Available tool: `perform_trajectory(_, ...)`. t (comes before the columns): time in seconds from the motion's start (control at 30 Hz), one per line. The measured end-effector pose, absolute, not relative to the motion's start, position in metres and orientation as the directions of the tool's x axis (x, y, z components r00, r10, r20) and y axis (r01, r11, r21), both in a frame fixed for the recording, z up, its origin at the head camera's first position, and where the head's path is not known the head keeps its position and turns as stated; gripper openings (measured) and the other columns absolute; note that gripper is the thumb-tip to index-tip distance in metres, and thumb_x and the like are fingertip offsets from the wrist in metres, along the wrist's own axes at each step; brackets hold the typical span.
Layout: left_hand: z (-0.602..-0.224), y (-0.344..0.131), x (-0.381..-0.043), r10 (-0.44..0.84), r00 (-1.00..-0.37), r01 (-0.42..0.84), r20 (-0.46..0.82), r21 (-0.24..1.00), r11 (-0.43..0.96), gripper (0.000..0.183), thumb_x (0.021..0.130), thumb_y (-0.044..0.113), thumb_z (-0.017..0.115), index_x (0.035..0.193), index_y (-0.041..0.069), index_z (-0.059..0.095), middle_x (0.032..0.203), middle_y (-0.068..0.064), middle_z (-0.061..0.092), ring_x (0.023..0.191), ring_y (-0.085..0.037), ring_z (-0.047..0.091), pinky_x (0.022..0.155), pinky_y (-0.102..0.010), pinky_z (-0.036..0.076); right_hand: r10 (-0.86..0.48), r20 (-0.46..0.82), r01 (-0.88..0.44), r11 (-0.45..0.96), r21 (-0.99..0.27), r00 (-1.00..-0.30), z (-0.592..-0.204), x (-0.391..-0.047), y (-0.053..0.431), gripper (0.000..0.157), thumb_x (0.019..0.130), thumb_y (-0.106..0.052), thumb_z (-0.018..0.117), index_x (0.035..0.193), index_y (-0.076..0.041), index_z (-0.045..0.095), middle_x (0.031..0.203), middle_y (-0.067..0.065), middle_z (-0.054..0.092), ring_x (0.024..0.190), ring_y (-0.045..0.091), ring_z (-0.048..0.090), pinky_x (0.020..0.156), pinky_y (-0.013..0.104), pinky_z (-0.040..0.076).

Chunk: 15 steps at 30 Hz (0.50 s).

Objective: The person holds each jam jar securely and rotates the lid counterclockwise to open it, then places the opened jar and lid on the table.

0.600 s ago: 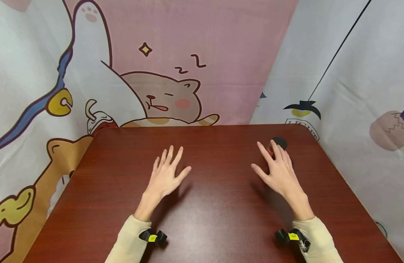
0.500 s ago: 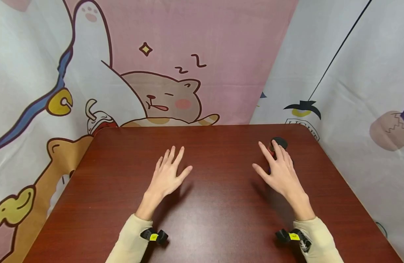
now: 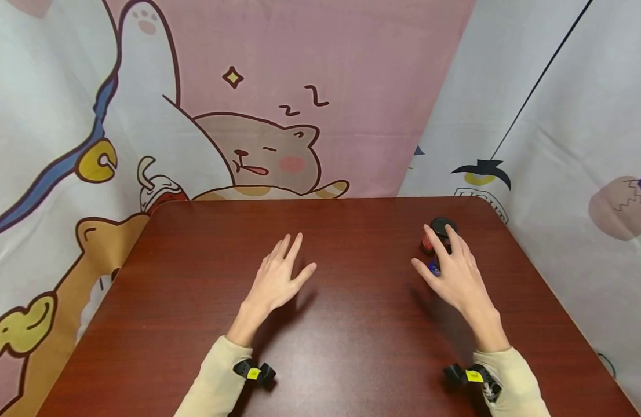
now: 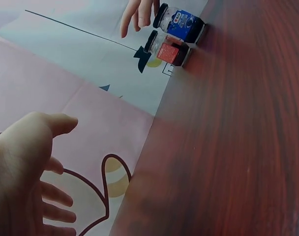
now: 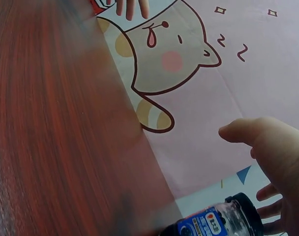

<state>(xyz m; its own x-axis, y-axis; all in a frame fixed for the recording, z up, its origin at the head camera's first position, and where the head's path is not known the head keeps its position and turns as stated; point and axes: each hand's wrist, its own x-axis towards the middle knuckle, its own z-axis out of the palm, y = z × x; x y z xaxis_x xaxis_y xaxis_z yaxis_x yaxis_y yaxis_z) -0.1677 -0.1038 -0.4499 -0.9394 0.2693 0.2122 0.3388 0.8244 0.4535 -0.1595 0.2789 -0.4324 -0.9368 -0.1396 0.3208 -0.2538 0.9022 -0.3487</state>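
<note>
Two small glass jars with dark lids stand close together at the table's far right. One, the blue-labelled jar point(image 4: 185, 25), holds dark contents and also shows at the bottom of the right wrist view. Beside it is the red-labelled jar point(image 4: 171, 50). My right hand point(image 3: 458, 275), fingers spread, hovers at the jars and partly covers them in the head view; whether a fingertip touches a lid I cannot tell. Over the middle of the table, my left hand point(image 3: 275, 278) is held with its fingers extended and thumb apart, holding nothing.
A reddish-brown wooden table point(image 3: 352, 347) spans the view beneath both hands. Behind it and along its sides hangs a printed cloth point(image 3: 378, 87) with cartoon animals. Each sleeve carries a black wrist camera, such as the left wrist camera point(image 3: 255, 372).
Both hands have shifted a little to the right in the head view. More of the red and blue jar labels now shows beside my right hand.
</note>
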Motion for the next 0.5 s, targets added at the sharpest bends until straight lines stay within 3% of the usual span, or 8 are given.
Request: perform_trajectory(0.5,-0.449,-0.087,-0.169,0.277,-0.934,0.356,0.227,0.509,0.784,0.076,0.099,0.059,0.049,0.160,0.017,0.029,0.154,-0.017,0.041,0.135,-0.039,0.046,0.105,-0.056,0.041,-0.083,0.336,-0.204,0.916,-0.345,-0.938,-0.437,-0.155,0.296,0.078,0.095,-0.043,0.066,0.159,-0.020,0.029,0.147,0.031,0.034,0.128,0.055,0.037,0.090,0.077,0.036)
